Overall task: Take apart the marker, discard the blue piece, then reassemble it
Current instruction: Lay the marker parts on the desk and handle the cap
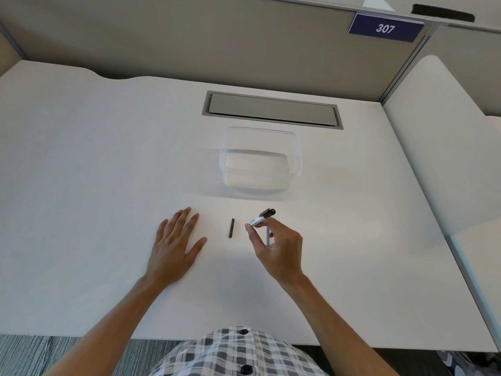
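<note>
White desk (95,172), pale and matte, under both hands. Left hand (174,246) flat on it, fingers straight and spread, holding nothing. Right hand (276,246) curled round the marker body (259,219), pinched between thumb and fingertips, capped black end pointing far and right, open end toward the left. Also in that grip, a thin blue piece (267,236), hanging down between the fingers toward the desk. Small black part (231,228) lying loose on the desk between the two hands, touching neither, lengthwise near to far.

Clear plastic container (260,160) standing farther off, just beyond the hands, nothing visible inside.

Judged step: marker already apart, blue piece out but not yet discarded. Next move likely to call for carrying the blue piece over the container rim and releasing it alone while keeping hold of the body; then picking up the black part and seating it back in the open end. Risk: dropping both pieces together.
</note>
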Action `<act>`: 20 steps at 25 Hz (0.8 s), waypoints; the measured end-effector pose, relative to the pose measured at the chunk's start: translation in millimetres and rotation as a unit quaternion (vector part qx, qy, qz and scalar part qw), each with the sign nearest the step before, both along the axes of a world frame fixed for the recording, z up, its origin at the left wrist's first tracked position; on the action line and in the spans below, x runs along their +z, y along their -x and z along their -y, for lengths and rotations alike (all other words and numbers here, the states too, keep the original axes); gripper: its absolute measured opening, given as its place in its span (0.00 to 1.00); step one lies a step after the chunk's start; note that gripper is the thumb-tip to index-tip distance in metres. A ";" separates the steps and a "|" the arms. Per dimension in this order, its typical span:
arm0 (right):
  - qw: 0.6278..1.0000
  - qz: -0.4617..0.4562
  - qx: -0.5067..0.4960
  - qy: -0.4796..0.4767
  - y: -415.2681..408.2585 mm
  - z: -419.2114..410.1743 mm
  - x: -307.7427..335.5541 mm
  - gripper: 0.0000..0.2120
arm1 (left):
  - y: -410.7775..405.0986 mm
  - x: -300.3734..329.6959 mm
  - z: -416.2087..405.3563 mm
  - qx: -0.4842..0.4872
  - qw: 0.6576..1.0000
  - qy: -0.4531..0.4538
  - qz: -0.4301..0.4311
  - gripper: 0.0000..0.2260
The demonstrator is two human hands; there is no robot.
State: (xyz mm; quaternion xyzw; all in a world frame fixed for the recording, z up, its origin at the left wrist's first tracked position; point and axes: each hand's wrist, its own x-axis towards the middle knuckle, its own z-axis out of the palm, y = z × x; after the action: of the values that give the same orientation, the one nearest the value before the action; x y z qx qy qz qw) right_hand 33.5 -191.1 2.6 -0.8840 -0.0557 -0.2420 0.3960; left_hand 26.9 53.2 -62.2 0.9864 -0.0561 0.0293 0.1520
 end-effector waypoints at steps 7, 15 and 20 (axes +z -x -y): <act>0.990 -0.111 0.031 0.077 11.1 -1.3 -32.3 0.06 | -0.3 -0.6 0.2 0.002 1.000 -0.002 0.002 0.29; 0.996 -0.069 0.008 0.053 4.4 2.2 -9.0 0.06 | -0.4 -1.1 -0.3 0.001 1.000 -0.001 -0.001 0.29; 1.000 -0.013 0.010 -0.011 -0.5 -0.6 1.0 0.07 | -0.5 -0.8 -0.4 0.001 1.000 -0.002 -0.001 0.29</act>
State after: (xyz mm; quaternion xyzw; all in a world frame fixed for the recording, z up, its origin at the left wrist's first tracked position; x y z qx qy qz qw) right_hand 34.0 -190.6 3.7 -0.8824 -0.0570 -0.2266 0.4085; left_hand 27.4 53.6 -63.0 0.9868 -0.0551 0.0278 0.1498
